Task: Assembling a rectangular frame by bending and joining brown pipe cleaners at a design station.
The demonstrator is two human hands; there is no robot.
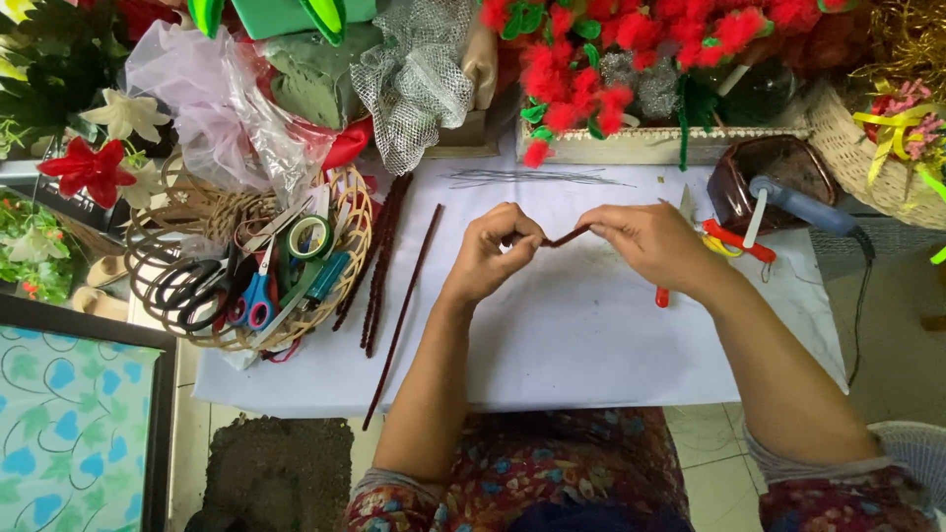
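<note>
Over the middle of the white sheet (591, 345) that covers the table, the left hand (493, 258) and the right hand (650, 241) meet, each closed in a narrow pinch on one end of a short dark red fuzzy stem (569, 236) that spans the small gap between them. The stem sits just above the sheet, nearer its far edge than its near edge. Partly hidden under the right hand lie red-handled cutters (734, 241), with one red handle tip showing near the wrist. Toward the left edge of the sheet a long dark red stick (402, 315) lies at a slant, and just beside it a bundle of dark red fuzzy stems (379, 261) runs toward the far edge. At the far edge, thin grey wires (537, 178) lie spread flat. A woven basket (353, 286) overlaps the left edge, holding black scissors (192, 286), blue-and-pink scissors (258, 296) and a roll of green tape (309, 237). At the far right corner a glue gun (803, 207) rests against a dark brown bowl (774, 163). Red fuzzy flowers (576, 84) crowd the far side.
</note>
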